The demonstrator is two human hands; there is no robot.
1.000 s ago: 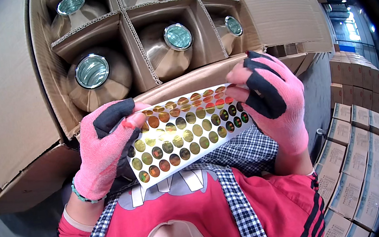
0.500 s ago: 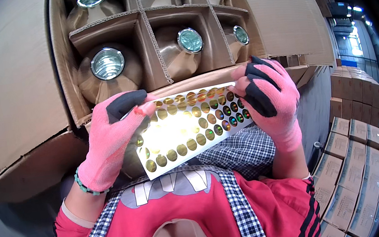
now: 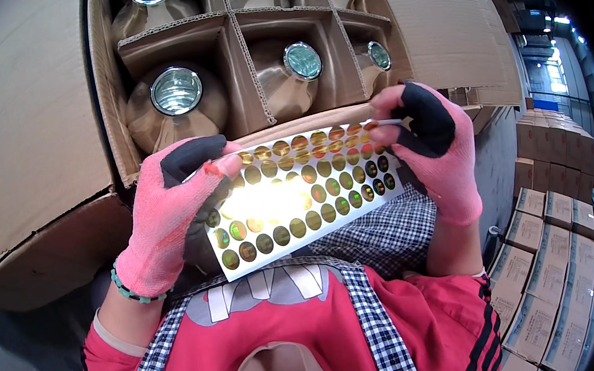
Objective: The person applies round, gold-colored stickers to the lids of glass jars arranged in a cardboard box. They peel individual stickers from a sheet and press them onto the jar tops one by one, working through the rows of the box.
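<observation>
My left fingers (image 3: 229,166) pinch the sticker sheet (image 3: 307,201) at its upper left. My right fingers (image 3: 387,101) close on its upper right corner, near the carton (image 3: 311,122).

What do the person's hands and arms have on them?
The left hand and right hand wear knitted gloves, pink with black on some fingers. Below the left one is a green beaded bracelet. The arms have pinkish-red sleeves, black-striped at the side.
</observation>
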